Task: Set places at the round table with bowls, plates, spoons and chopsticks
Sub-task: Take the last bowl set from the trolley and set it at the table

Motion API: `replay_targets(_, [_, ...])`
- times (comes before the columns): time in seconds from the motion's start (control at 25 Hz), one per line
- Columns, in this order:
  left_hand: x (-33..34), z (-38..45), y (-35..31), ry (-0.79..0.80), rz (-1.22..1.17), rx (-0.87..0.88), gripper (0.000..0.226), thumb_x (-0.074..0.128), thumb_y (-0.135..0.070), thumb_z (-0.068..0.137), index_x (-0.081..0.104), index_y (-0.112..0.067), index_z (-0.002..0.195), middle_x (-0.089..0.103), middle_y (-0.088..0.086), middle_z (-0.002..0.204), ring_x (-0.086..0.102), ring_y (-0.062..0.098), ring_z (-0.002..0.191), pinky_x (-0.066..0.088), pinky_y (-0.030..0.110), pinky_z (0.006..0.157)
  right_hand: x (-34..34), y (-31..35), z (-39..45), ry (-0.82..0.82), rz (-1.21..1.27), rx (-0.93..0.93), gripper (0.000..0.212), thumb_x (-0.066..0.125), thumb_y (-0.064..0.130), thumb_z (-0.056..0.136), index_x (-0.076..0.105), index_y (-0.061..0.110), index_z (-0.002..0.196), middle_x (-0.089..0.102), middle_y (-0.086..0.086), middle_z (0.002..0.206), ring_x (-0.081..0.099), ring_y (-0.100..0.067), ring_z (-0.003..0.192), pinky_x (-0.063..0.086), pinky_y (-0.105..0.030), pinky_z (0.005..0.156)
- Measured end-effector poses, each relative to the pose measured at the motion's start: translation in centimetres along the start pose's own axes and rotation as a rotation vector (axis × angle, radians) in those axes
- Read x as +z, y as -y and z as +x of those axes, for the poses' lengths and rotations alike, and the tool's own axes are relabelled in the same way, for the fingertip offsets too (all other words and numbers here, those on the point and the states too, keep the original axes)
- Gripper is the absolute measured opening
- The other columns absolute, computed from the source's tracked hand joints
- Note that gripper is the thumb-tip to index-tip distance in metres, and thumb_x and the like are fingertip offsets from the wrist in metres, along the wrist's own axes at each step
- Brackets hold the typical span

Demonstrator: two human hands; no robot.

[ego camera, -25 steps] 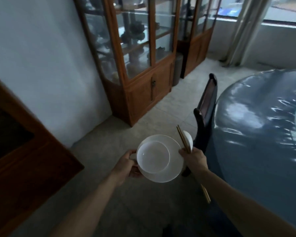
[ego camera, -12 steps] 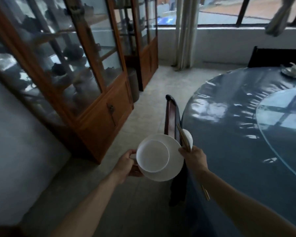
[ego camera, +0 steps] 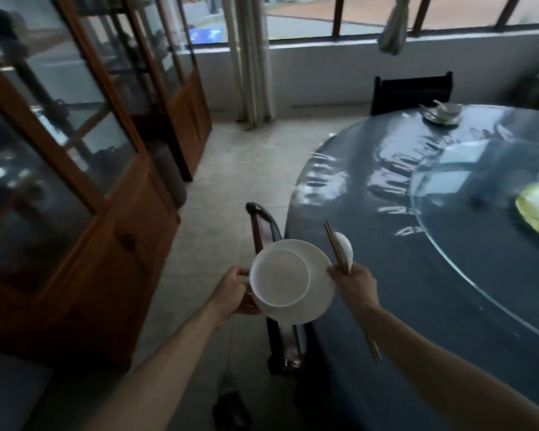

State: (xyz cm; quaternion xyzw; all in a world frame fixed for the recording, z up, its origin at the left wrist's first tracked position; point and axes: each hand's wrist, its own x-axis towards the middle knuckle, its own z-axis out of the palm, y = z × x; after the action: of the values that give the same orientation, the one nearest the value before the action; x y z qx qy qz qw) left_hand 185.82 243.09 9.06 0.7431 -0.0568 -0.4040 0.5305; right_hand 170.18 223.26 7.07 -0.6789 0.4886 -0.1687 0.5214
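Head view: the left hand [ego camera: 231, 293] grips the white plate [ego camera: 319, 286] by its left rim, fingers curled under; a white bowl [ego camera: 279, 281] sits on it. The right hand [ego camera: 355, 286] pinches the chopsticks [ego camera: 335, 248] and spoon [ego camera: 344, 248], held over the edge of the round bench [ego camera: 386, 244], above a chair [ego camera: 266, 225].

A tall brown wooden cabinet with glass doors [ego camera: 75, 169] stands along the left, and a second wooden glass-fronted cabinet [ego camera: 181, 88] stands farther back beside it. Pale curtains [ego camera: 251, 57] hang at the far window [ego camera: 371, 14], above a light tiled floor [ego camera: 227, 181]. A dark wooden chair [ego camera: 263, 225] stands near the centre, and another dark chair [ego camera: 413, 91] stands at the far side.
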Motion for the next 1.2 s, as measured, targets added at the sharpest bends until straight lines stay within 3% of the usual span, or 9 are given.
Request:
replay_targets(0.16, [0.2, 7.5, -3.6, 0.146, 0.135, 0.028, 0.022, 0.039, -0.001, 0.089, 0.049, -0.009, 0.107, 0.069, 0.017, 0.091, 0.069, 0.033, 0.067, 0.061, 0.046, 0.061, 1.4, 0.2, 3.4, -0.164, 0.027, 0.087, 0.016, 0.068, 0.035, 0.079, 0.067, 0.021, 0.07, 0.064, 0.002, 0.064, 0.058, -0.013, 0.058, 0.045, -0.028, 0.053])
replay_targets(0.28, [0.7, 12.7, -6.3, 0.256, 0.237, 0.042, 0.025, 0.039, 0.001, 0.089, 0.051, -0.009, 0.108, 0.069, 0.017, 0.097, 0.069, 0.031, 0.066, 0.061, 0.043, 0.054, 2.6, 0.5, 5.1, -0.321, 0.064, 0.194, 0.018, 0.067, 0.037, 0.078, 0.067, 0.02, 0.071, 0.063, 0.002, 0.063, 0.056, -0.013, 0.058, 0.044, -0.027, 0.053])
replay_targets(0.44, [2.1, 17.9, -8.9, 0.397, 0.416, 0.078, 0.02, 0.047, -0.003, 0.088, 0.055, -0.012, 0.104, 0.07, 0.015, 0.094, 0.071, 0.032, 0.074, 0.062, 0.049, 0.061, 3.5, 0.9, 5.4, -0.474, 0.117, 0.339, 0.015, 0.067, 0.041, 0.079, 0.067, 0.027, 0.072, 0.065, 0.003, 0.068, 0.059, -0.012, 0.063, 0.04, -0.025, 0.049])
replay_targets(0.56, [4.3, 20.8, -9.7, 0.507, 0.459, 0.086, 0.014, 0.052, 0.001, 0.09, 0.055, -0.01, 0.097, 0.069, 0.013, 0.088, 0.07, 0.022, 0.054, 0.056, 0.036, 0.043, 3.8, 0.6, 5.1, -0.573, 0.166, 0.409, 0.013, 0.068, 0.036, 0.081, 0.066, 0.028, 0.071, 0.066, 0.003, 0.071, 0.059, -0.01, 0.066, 0.039, -0.024, 0.05])
replay_targets(0.72, [7.6, 23.9, -9.2, 0.623, 0.544, 0.092, 0.012, 0.058, 0.0, 0.09, 0.057, -0.011, 0.093, 0.068, 0.01, 0.093, 0.069, 0.022, 0.056, 0.056, 0.036, 0.045, 3.8, -1.1, 4.6, -0.672, 0.235, 0.507, 0.007, 0.07, 0.03, 0.083, 0.067, 0.026, 0.078, 0.066, 0.002, 0.072, 0.058, -0.008, 0.067, 0.039, -0.021, 0.052])
replay_targets(0.84, [9.7, 25.4, -8.7, 0.705, 0.615, 0.071, 0.011, 0.06, -0.003, 0.09, 0.059, -0.011, 0.098, 0.07, 0.007, 0.089, 0.069, 0.028, 0.064, 0.059, 0.044, 0.057, 3.9, -2.7, 4.4, -0.713, 0.268, 0.576, 0.006, 0.07, 0.031, 0.082, 0.069, 0.025, 0.08, 0.069, 0.002, 0.075, 0.061, -0.009, 0.069, 0.041, -0.022, 0.054])
replay_targets(1.04, [12.4, 26.5, -8.0, 0.762, 0.68, 0.097, 0.014, 0.066, -0.003, 0.087, 0.065, -0.011, 0.099, 0.071, 0.01, 0.09, 0.071, 0.018, 0.061, 0.056, 0.031, 0.05, 3.9, -5.2, 4.0, -0.729, 0.313, 0.667, 0.007, 0.071, 0.033, 0.081, 0.071, 0.026, 0.083, 0.07, 0.003, 0.077, 0.064, -0.012, 0.074, 0.043, -0.024, 0.057])
replay_targets(1.2, [14.0, 27.1, -6.8, 0.743, 0.737, 0.123, 0.016, 0.068, -0.005, 0.086, 0.07, -0.018, 0.096, 0.074, 0.006, 0.086, 0.071, 0.021, 0.069, 0.061, 0.044, 0.068, 4.0, -7.3, 4.0, -0.708, 0.361, 0.715, 0.004, 0.071, 0.03, 0.081, 0.07, 0.026, 0.08, 0.07, 0.003, 0.078, 0.065, -0.015, 0.078, 0.048, -0.03, 0.07])
